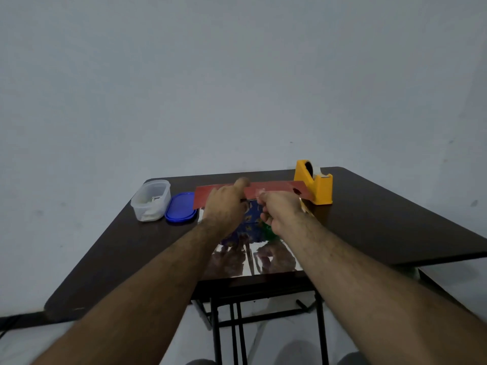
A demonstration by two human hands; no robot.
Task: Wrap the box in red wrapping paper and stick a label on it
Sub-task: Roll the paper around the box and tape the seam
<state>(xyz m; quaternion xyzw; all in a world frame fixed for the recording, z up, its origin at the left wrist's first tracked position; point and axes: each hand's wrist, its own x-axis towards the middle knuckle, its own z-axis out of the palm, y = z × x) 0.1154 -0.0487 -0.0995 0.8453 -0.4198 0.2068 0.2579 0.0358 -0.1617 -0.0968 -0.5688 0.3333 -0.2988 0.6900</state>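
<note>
Near edge of paper: the shiny silver underside of the red wrapping paper sheet (253,259) is lying flat at the near rim of the dark brown table (382,227), low in the centre of the frame, mirroring the arms.
Box: the blue patterned box (250,222) is sitting on the sheet in the middle of the frame, largely hidden between the two wrists; a green patch is showing at its right corner.
Left hand: the left hand (224,206) is pressing down on the box's far top edge, thumb sticking up against the red flap; whether its fingers are curled cannot be told.
Right hand: the right hand (279,209) is pinching the red flap's edge between thumb and curled fingers.
Red flap: the paper's far side is standing up behind the box, red face towards the camera.
Lid: a blue oval plastic lid (181,208) is lying flat, left of the paper.
Tub: a clear oval plastic tub (150,200) is touching the lid, holding small pale items, too blurred to identify.
Dispenser: a yellow tape dispenser (315,185) is standing at the far right, behind the flap.
</note>
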